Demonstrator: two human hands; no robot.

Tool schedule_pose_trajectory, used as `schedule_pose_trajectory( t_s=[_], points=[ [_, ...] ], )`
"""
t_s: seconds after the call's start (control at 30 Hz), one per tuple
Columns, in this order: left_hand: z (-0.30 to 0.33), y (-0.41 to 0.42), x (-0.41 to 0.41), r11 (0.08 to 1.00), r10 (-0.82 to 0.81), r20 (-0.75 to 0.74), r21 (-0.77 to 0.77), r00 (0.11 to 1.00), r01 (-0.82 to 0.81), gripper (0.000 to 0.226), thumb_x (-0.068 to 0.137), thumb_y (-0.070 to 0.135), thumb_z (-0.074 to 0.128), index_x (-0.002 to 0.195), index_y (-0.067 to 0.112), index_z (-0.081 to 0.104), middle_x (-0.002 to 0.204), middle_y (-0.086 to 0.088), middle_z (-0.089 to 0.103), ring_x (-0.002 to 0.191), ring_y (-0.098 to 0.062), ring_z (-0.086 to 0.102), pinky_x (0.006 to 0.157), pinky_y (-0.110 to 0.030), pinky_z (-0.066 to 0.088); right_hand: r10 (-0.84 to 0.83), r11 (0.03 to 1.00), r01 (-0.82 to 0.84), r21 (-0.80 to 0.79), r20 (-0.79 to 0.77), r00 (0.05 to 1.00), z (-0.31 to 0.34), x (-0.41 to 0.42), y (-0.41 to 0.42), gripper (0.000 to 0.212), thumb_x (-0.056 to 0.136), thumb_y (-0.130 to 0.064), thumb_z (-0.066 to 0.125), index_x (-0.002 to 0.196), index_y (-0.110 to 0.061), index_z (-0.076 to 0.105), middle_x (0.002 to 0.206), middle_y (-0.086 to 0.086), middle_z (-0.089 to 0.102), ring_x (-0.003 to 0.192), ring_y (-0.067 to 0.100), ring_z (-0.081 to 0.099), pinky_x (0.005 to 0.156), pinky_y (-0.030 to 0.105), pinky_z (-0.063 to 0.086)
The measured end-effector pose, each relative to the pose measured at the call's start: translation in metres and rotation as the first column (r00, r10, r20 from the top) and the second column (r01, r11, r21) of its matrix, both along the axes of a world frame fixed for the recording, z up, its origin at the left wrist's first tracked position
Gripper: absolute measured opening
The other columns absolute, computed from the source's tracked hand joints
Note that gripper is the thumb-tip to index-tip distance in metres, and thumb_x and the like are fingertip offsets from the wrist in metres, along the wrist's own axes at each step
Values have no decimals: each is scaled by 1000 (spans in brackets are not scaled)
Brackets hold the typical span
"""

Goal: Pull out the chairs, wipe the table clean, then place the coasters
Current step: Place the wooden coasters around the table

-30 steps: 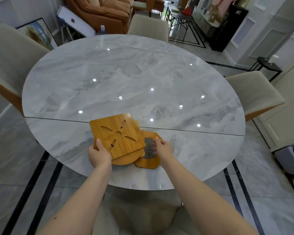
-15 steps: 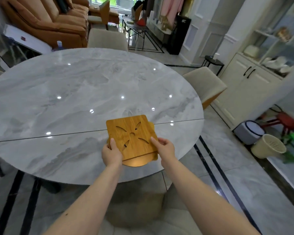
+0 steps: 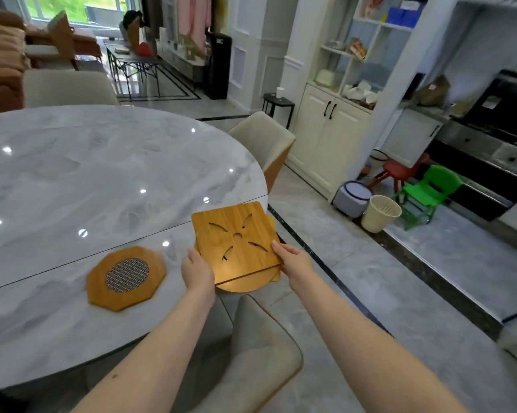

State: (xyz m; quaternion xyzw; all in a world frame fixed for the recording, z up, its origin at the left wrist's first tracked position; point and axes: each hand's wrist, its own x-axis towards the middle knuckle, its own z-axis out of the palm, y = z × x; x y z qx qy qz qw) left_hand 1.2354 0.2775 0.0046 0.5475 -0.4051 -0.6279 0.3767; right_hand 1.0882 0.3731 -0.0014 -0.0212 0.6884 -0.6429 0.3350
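From the head view, the left hand [image 3: 198, 271] and the right hand [image 3: 294, 262] are gripping a stack of wooden coasters [image 3: 236, 244] by its near edges, thumbs on top, holding it over the right rim of the marble tabletop [image 3: 72, 174]. An octagonal coaster [image 3: 125, 278] with a mesh centre is lying flat on the tabletop, just left of the left hand. A beige chair [image 3: 261, 141] is standing beside the far right edge.

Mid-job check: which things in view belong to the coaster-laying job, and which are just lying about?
Job:
- octagonal coaster, lying on the marble table
- stack of coasters, held by left hand and right hand
- beige chairs

Lying about:
- green chair
- wastebasket
- black stool
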Motion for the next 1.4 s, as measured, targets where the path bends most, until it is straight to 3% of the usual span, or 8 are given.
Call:
schedule_pose_trajectory(
  t_s=[0.23,0.4,0.57,0.7,0.83,1.0,1.2,1.4],
  points=[
    [-6,68,-115,994,-105,67,28,992,103,36,100,25,27,74,11,48,80,-10,50,80,-22,47,71,-33,38,-113,992,114,46,-20,993,7,-109,83,28,85,-23,71,101,-1,64,106,16,65,91,24,62,65,26,53],
    [-8,107,-183,995,-90,120,-27,989,94,41,103,24,27,68,14,45,76,-4,50,83,-22,48,74,-30,36,-128,990,129,61,-25,991,18,-168,127,21,90,-22,65,95,-2,62,100,15,62,91,27,61,83,37,53],
    [-3,142,-244,998,-63,176,-3,982,65,38,104,26,27,88,3,53,82,-8,52,81,-24,49,72,-32,34,-132,987,135,87,-46,990,27,-229,159,30,92,-19,61,111,4,60,99,14,59,92,27,60,82,35,52],
    [-5,133,-282,998,-44,230,-29,972,52,40,104,27,26,85,3,53,85,-11,53,82,-26,51,72,-33,37,-112,990,114,78,-25,993,26,-265,155,32,94,-19,59,115,5,58,99,13,59,91,27,60,82,35,52],
    [-3,114,-320,998,-36,254,-33,966,46,40,104,25,25,90,2,54,88,-11,53,88,-28,53,73,-33,36,-101,992,101,77,-1,995,23,-303,131,31,95,-20,57,115,4,57,106,16,60,93,28,59,82,35,52],
    [-5,56,-369,1000,18,266,-22,964,-13,43,104,24,25,116,-4,55,115,-19,58,108,-33,54,86,-37,40,-50,995,50,83,-1,999,17,-362,57,28,96,-19,56,115,0,57,114,21,61,94,30,58,83,38,50],
    [-2,-37,-417,992,126,234,-23,964,-124,45,103,23,25,112,-8,56,113,-21,60,106,-36,55,86,-39,42,32,997,-33,69,14,999,13,-423,-49,21,94,-20,59,105,-3,59,121,20,61,95,29,59,81,38,51],
    [-2,-126,-440,962,271,233,-60,934,-265,44,102,24,28,100,-7,60,107,-23,63,99,-36,58,88,-41,44,211,974,-215,68,64,975,20,-458,-148,25,94,-18,59,113,-3,56,122,20,60,100,31,61,74,35,51]
  ],
)
